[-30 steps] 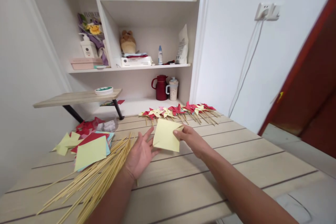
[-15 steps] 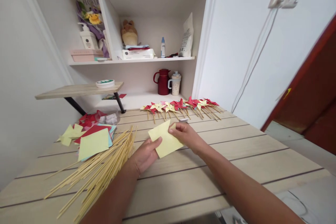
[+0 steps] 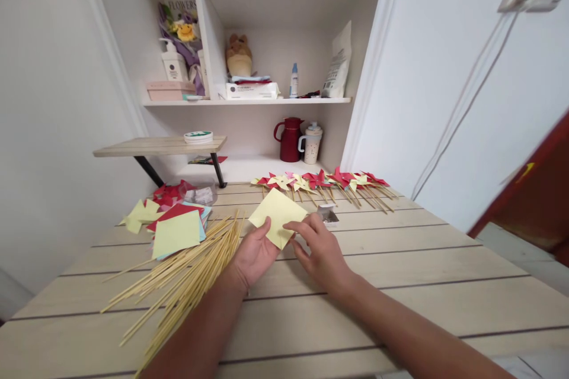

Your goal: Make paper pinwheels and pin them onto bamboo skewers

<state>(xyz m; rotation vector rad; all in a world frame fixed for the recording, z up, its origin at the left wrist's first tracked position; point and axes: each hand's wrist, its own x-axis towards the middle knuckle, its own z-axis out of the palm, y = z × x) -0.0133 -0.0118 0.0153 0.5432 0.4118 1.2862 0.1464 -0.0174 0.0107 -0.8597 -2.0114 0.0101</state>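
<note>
A pale yellow paper square (image 3: 278,210) is held up over the table, turned so that one corner points away from me. My left hand (image 3: 255,254) is closed on its lower left part, thumb on top and the fingers underneath. At the lower right edge, my right hand (image 3: 317,246) has its index fingertip against the paper, while the thumb is apart from the index finger. Just beyond the right hand lies a small open box (image 3: 328,214) with something dark inside. Left of my left hand are many thin wooden sticks (image 3: 200,266) in a loose pile.
A stack of coloured paper squares (image 3: 178,234) lies at the left, near a yellow folded paper (image 3: 141,216) and a clear container (image 3: 202,195). Red and yellow pinwheels (image 3: 315,179) on sticks line the table's back. A small raised shelf (image 3: 160,147) stands at the back left.
The yellow paper has been turned, from lying slantwise to corner-up. My right hand has let go of its upper right corner and moved down to the lower right edge. The view has shifted left.
</note>
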